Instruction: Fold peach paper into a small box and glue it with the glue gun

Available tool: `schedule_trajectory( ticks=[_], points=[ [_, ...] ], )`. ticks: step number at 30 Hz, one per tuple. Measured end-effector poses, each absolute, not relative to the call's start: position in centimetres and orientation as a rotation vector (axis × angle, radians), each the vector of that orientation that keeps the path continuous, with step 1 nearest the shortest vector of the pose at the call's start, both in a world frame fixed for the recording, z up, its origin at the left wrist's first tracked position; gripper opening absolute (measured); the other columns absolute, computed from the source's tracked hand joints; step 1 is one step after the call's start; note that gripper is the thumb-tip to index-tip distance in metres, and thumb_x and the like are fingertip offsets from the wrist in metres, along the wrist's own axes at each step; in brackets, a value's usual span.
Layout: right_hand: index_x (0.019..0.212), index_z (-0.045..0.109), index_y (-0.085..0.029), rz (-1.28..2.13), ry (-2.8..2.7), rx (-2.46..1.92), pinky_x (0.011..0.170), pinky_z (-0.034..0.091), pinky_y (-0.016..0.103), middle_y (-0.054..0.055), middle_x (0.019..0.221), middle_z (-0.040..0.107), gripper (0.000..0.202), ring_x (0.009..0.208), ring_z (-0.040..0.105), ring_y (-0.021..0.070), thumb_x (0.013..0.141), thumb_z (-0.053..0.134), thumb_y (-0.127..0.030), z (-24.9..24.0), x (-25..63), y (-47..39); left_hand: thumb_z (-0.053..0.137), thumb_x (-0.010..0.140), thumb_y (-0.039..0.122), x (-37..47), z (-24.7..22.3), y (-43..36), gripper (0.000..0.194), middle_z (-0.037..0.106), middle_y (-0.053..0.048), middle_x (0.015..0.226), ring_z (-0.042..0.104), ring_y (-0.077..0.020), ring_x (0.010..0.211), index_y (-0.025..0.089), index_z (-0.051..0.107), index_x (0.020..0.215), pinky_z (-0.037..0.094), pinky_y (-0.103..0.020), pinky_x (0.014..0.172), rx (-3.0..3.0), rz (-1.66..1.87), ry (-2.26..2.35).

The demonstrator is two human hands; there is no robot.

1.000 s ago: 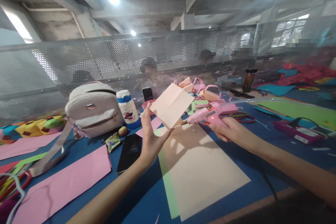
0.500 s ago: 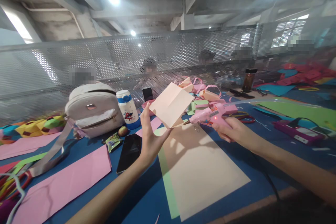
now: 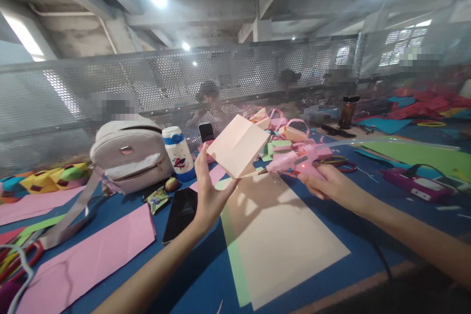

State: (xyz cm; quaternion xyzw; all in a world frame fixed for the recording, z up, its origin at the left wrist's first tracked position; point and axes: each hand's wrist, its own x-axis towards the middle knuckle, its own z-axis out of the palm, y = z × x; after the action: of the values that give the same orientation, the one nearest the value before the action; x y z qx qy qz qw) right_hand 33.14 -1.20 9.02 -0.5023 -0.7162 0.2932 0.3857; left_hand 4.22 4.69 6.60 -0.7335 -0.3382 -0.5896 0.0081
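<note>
My left hand (image 3: 211, 189) grips a folded piece of cream paper (image 3: 239, 144) by its edges, tilted up above the table, thumb at the lower corner and fingers at the left side. In my right hand (image 3: 326, 181) is a pink hot glue gun (image 3: 294, 161) with a small lit red light; a clear glue stick trails from its back to the right. The gun's nozzle points left, close to the paper's lower right edge; whether it touches cannot be made out. Below lies a large cream sheet (image 3: 283, 240) over a green sheet (image 3: 237, 250).
To the left stand a white backpack (image 3: 132, 154) and a white and blue bottle (image 3: 179, 154). A black phone (image 3: 180, 216) and pink paper (image 3: 95, 255) lie nearer. Paper pieces (image 3: 281, 146) pile up behind the gun. A purple box (image 3: 417, 184) sits right; a perforated metal screen (image 3: 235, 71) rises behind.
Almost nothing differs. The view has shifted very slightly, and both hands keep the paper and the glue gun in nearly the same position.
</note>
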Motion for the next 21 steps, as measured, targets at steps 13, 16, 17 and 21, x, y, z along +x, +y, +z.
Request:
schedule_trajectory(
  ticks=[13,16,17,21],
  points=[
    [0.050,0.040,-0.023,0.732,-1.820,-1.280,0.050,0.029,0.029,-0.002,0.046,0.043,0.063,0.047,0.040,0.0119,0.085,0.049,-0.075,8.85,33.20,-1.36,0.082,0.074,0.042,4.07,6.55,4.95,0.104,0.026,-0.013,0.162,0.030,-0.0352,0.146,0.035,0.017,0.156,0.026,-0.056,0.120,-2.267,-1.879,-1.106],
    [0.051,0.040,-0.022,0.761,-1.806,-1.259,0.049,0.027,0.028,-0.003,0.046,0.042,0.063,0.046,0.038,0.0110,0.085,0.051,-0.074,8.77,33.10,-1.41,0.083,0.073,0.042,4.05,6.51,5.04,0.105,0.028,-0.012,0.161,0.032,-0.0351,0.145,0.034,0.017,0.156,0.027,-0.055,0.120,-2.256,-1.897,-1.103],
    [0.051,0.040,-0.022,0.776,-1.799,-1.248,0.049,0.026,0.028,-0.003,0.046,0.042,0.063,0.046,0.038,0.0108,0.085,0.051,-0.074,8.74,33.07,-1.40,0.083,0.074,0.042,4.04,6.47,5.06,0.105,0.028,-0.012,0.161,0.032,-0.0351,0.146,0.034,0.017,0.156,0.027,-0.055,0.120,-2.257,-1.898,-1.107],
    [0.052,0.041,-0.021,0.825,-1.753,-1.220,0.050,0.027,0.028,-0.002,0.048,0.042,0.063,0.048,0.039,0.0109,0.086,0.051,-0.073,8.59,32.99,-1.15,0.081,0.076,0.039,4.08,6.29,5.07,0.104,0.025,-0.012,0.162,0.028,-0.0355,0.147,0.035,0.016,0.156,0.025,-0.055,0.120,-2.284,-1.876,-1.119]
  ],
)
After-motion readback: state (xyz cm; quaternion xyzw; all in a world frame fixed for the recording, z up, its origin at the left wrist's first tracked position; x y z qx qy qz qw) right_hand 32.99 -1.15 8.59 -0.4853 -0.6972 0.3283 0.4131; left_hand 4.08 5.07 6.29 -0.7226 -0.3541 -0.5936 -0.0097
